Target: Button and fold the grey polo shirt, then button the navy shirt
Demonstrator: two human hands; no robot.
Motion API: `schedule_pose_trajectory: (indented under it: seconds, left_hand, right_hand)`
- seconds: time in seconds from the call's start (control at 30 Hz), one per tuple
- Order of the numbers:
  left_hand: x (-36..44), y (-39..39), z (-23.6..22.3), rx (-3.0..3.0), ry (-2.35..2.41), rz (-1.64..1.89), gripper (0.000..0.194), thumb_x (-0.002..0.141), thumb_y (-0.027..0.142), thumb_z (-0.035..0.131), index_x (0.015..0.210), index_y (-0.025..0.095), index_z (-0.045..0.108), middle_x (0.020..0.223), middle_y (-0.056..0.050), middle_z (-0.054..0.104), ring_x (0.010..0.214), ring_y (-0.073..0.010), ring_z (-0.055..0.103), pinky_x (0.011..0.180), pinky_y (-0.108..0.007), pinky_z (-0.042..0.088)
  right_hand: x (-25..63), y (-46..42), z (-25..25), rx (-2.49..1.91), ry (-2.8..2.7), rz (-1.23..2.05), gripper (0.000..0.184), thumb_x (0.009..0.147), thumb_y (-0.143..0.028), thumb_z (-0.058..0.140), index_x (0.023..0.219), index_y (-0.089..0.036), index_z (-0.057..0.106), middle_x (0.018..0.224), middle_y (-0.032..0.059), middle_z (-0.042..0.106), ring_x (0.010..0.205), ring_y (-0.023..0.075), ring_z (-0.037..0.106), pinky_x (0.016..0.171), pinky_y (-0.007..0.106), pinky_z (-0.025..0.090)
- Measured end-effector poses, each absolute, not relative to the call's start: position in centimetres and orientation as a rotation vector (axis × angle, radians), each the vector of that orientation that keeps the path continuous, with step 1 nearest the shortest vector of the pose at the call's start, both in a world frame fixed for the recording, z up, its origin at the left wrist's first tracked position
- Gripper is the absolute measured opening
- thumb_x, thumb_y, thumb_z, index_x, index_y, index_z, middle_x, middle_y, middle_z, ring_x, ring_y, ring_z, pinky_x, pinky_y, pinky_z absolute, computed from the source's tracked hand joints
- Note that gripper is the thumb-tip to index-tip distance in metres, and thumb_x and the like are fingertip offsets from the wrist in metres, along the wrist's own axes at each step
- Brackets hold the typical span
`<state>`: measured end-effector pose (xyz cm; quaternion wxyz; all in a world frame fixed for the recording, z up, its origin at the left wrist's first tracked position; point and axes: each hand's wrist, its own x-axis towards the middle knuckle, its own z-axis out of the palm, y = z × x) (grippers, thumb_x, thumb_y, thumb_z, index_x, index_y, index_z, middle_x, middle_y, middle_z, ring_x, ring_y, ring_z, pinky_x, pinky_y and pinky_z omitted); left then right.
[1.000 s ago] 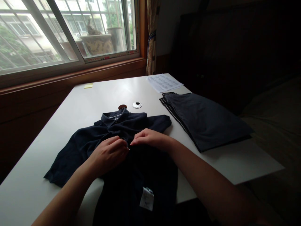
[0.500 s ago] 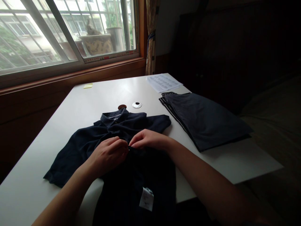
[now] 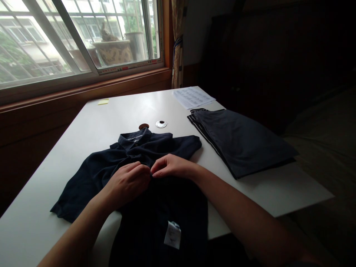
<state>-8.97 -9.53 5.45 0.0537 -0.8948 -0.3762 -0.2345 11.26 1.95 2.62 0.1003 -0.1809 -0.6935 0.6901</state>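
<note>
A dark navy collared shirt [image 3: 91, 178] lies on the white table, its collar pointing away from me and its lower part hanging toward me over the near edge. My left hand [image 3: 129, 181] is closed on the front of the shirt, below the collar. Close beside it, my right hand [image 3: 172, 165] pinches the same cloth between thumb and forefinger. The fingertips of both hands almost meet, and what lies exactly between them is too dark to make out. Lower down on the shirt a white label [image 3: 172, 235] shows.
Folded dark garments [image 3: 241, 142] with a striped edge lie on the right of the white table [image 3: 66, 141]. Printed sheets [image 3: 193, 97] and a yellow sticky note [image 3: 103, 101] lie at the far side. A round hole [image 3: 144, 126] and a metal disc [image 3: 161, 124] sit beyond the collar.
My right fingers have shifted slightly at the cloth and bend a little more. Both hands keep their hold on the shirt, and the view has moved very slightly.
</note>
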Motion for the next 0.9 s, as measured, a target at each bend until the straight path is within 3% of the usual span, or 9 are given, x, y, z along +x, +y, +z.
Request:
schedule_pose_trajectory:
  seconds: [0.2, 0.4, 0.9]
  left_hand:
    - [-9.13, -9.48, 5.3, -2.69, -1.182, -0.696, 0.006, 0.09, 0.013, 0.06, 0.093, 0.018, 0.063, 0.095, -0.005, 0.066, 0.08, -0.016, 0.061, 0.069, -0.03, 0.052]
    - [-9.43, -9.43, 5.01, -2.647, -1.174, -0.706, 0.014, 0.09, 0.015, 0.059, 0.102, 0.02, 0.065, 0.094, -0.005, 0.066, 0.078, -0.0157, 0.061, 0.066, -0.029, 0.053]
    - [-9.57, -9.55, 5.3, -2.683, -1.118, -0.769, 0.009, 0.094, 0.02, 0.059, 0.089, 0.019, 0.066, 0.084, -0.004, 0.063, 0.07, -0.0129, 0.058, 0.062, -0.026, 0.05]
  right_hand:
    - [11.08, 1.83, 2.34, -0.522, -2.058, 2.037, 0.034, 0.073, -0.038, 0.082, 0.099, -0.016, 0.078, 0.092, 0.0036, 0.075, 0.089, 0.0186, 0.068, 0.086, 0.029, 0.05]
    - [11.1, 1.81, 2.43, -0.509, -2.042, 2.061, 0.031, 0.075, -0.035, 0.08, 0.099, -0.016, 0.077, 0.09, 0.0031, 0.075, 0.087, 0.0177, 0.068, 0.085, 0.028, 0.049]
    - [11.54, 1.95, 3.19, -0.442, -2.092, 2.065, 0.029, 0.076, -0.035, 0.08, 0.1, -0.017, 0.077, 0.089, 0.002, 0.074, 0.084, 0.0146, 0.066, 0.08, 0.025, 0.049]
